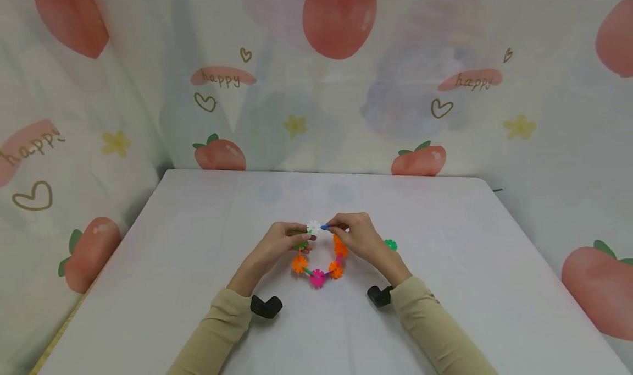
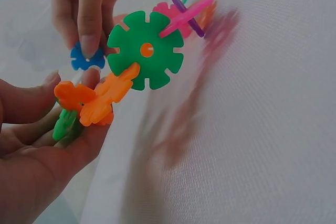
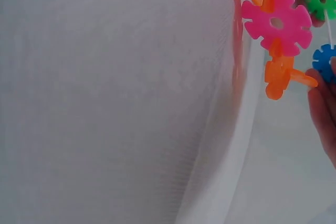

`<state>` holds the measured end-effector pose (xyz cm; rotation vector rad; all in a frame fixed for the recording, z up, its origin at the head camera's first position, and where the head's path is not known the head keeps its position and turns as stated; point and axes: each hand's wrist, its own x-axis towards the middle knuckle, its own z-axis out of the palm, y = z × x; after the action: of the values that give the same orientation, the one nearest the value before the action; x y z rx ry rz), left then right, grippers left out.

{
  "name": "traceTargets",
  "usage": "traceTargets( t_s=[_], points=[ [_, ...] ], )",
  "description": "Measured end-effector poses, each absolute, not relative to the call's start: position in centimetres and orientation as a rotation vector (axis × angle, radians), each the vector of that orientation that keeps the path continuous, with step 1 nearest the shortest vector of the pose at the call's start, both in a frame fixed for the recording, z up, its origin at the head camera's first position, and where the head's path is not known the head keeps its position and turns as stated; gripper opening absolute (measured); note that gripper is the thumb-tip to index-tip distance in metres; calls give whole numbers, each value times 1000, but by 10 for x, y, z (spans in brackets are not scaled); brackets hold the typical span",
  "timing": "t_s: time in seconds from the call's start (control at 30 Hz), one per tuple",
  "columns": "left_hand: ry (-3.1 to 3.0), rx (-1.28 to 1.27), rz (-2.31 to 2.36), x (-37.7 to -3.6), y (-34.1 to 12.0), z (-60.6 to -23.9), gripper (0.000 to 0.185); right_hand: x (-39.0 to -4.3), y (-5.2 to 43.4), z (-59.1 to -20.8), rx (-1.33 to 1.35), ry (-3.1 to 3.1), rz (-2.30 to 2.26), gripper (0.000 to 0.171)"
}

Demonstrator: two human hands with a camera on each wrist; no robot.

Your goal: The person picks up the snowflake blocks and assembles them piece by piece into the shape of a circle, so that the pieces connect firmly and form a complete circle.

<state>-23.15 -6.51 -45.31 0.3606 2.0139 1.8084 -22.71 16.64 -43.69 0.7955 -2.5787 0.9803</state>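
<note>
Above a white table (image 1: 173,265), the left hand (image 1: 282,242) pinches one end of a ring of interlocked plastic snowflake discs (image 1: 318,257); the right hand (image 1: 357,235) pinches a small blue disc (image 1: 323,227) at the gap. A skewed push could pop neighbouring joints apart.

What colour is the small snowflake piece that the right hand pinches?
Blue. The small snowflake piece shows best in the left wrist view, pinched by the right hand.

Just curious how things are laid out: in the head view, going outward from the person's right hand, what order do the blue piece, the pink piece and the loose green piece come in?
1. Blue piece, pinched at the right hand's fingertips.
2. Loose green piece, on the table just right of that hand.
3. Pink piece, at the ring's near bottom.
</note>
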Motion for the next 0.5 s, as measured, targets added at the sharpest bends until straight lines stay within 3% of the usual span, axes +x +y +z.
traceTargets(
  t_s=[0.5],
  points=[
    [2098,419,1724,-227,-59,-457,34,-223,164,-438,922,-2477,898,5]
  ],
)
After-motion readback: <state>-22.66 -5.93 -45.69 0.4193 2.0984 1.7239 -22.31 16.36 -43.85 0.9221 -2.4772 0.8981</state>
